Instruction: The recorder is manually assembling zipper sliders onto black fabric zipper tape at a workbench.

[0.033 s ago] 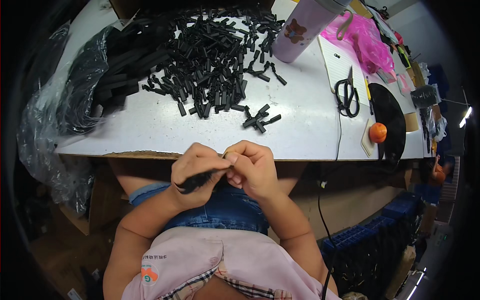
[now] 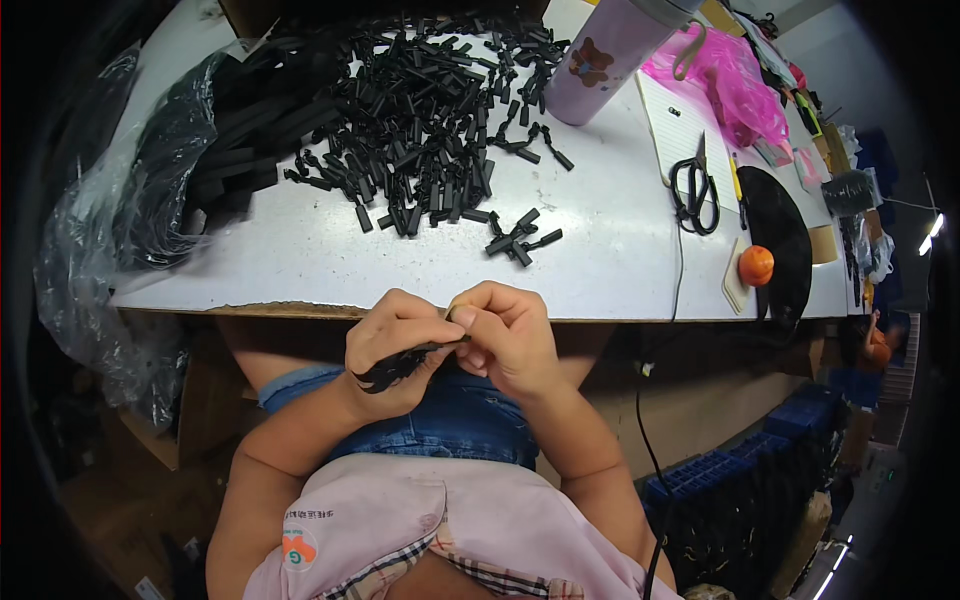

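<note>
My left hand (image 2: pixel 388 328), with its fingers closed, holds a small black bundle (image 2: pixel 396 368) just off the table's near edge, above my lap. The bundle looks like a few soft black strips, but the fingers cover most of it. Thumb and forefinger of my right hand (image 2: pixel 516 345) are pinched together at the bundle's end, touching the left fingertips; what lies in that pinch is hidden. Beyond my hands, a small cluster of black zipper-pull-like pieces (image 2: pixel 522 238) lies on the white table (image 2: pixel 590 270). Behind it spreads a large heap of similar pieces (image 2: pixel 420 130).
Clear plastic bagging (image 2: pixel 165 170) with black strips covers the left side. A lilac tumbler (image 2: pixel 610 60) stands behind the heap's right end. Rightward are black scissors (image 2: pixel 695 195) on a notebook (image 2: pixel 665 125), an orange fruit (image 2: pixel 756 265), a black curved piece (image 2: pixel 785 240) and a pink bag (image 2: pixel 730 85).
The left hand has shifted very slightly to the right, and more of the black bundle's end shows near the right fingertips. The things on the table have not moved.
</note>
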Motion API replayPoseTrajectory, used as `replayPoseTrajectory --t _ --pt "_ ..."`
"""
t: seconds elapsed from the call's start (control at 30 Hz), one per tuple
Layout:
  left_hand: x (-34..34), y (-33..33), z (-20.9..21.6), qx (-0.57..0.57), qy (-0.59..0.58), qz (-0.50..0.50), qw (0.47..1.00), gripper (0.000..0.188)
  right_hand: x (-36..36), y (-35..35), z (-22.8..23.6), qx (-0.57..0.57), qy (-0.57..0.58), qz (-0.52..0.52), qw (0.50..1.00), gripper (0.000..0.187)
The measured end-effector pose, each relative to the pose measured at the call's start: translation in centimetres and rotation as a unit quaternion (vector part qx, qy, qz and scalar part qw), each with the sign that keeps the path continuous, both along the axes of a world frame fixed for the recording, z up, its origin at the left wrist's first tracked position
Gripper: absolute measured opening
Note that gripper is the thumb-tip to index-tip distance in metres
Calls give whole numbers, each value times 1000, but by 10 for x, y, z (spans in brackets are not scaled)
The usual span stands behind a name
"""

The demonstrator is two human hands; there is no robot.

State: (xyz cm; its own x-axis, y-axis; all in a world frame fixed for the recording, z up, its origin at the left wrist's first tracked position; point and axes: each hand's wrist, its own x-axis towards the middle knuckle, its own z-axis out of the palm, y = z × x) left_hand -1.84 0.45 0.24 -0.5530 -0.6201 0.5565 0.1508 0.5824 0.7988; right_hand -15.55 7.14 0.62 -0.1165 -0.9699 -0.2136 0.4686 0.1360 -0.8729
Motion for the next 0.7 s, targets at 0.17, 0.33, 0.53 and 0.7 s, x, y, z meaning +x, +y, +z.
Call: replayPoseTrajectory --t 0.17,0.33,0.53,0.7 --pt "-4 -2 3 517 54 -99 849 18 -34 -24 4 -174 637 -192 726 8" --pt "-1 -5 3 588 35 -135 797 18 -63 -36 3 -148 743 -125 641 12" --pt "-10 2 -3 444 25 -26 895 13 -41 -27 6 -119 508 -195 830 8" --pt "-8 3 -2 347 -9 -7 938 9 -9 -13 9 -85 85 -82 989 14"
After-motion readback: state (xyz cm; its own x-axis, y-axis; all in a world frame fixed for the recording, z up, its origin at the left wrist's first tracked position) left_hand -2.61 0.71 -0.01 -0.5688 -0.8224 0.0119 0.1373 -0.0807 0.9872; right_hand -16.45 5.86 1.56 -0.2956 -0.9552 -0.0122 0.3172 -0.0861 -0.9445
